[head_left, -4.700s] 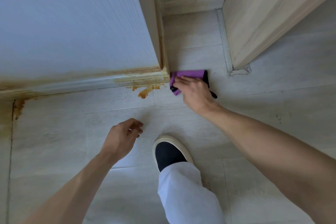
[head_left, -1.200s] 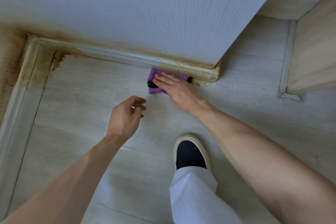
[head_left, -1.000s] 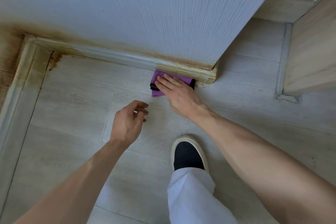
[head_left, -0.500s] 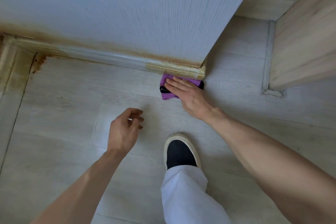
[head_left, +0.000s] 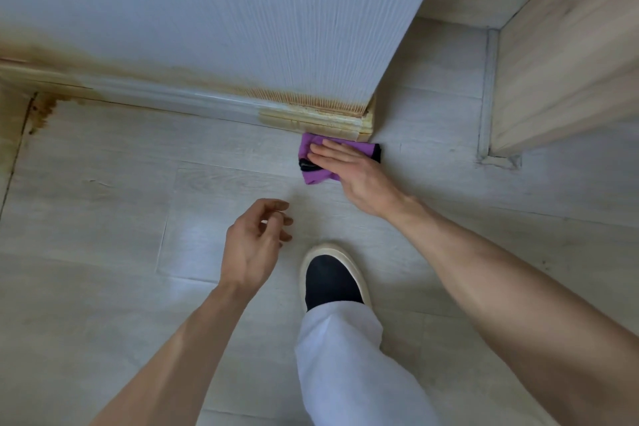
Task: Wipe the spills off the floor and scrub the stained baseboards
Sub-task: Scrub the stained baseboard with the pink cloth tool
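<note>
The purple cloth [head_left: 316,176] was pressed flat to the floor [head_left: 103,183] under the straight-fingered right hand [head_left: 356,173], just below the stained baseboard [head_left: 311,119]; the left hand [head_left: 254,242] was held loosely curled, empty.

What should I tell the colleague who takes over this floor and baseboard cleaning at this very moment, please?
Right hand: flat, fingers straight, pressing the folded purple cloth with black trim on the pale wood-look floor, against the foot of the stained baseboard at the wall's outer corner.
Left hand: idle above the floor, loosely curled, holding nothing.
Done: the floor beside the cloth shows no spill.
Left: yellow-brown staining on that baseboard end, the brown band along the wall, and the brown floor stain in the left corner.
</note>
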